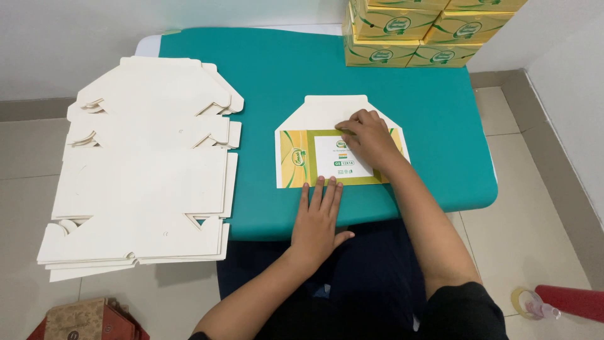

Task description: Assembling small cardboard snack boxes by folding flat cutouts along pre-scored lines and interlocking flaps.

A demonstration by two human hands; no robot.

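Nearest the lens, the left hand [319, 217] lies flat with fingers spread and straight, fingertips pressing the near edge of a partly folded carton blank [336, 148]. By size, the teal table [264, 69] comes first; the carton blank lies on it near its front edge, plain white flap pointing away, green and yellow printed panel facing up. To the left, overhanging the table, sits a broad stack of flat white blanks [145, 164]. At the far right corner stand stacked yellow boxes [415, 31]. The right hand [368, 135] rests palm down on the printed panel, fingers loosely curled, pressing and gripping nothing.
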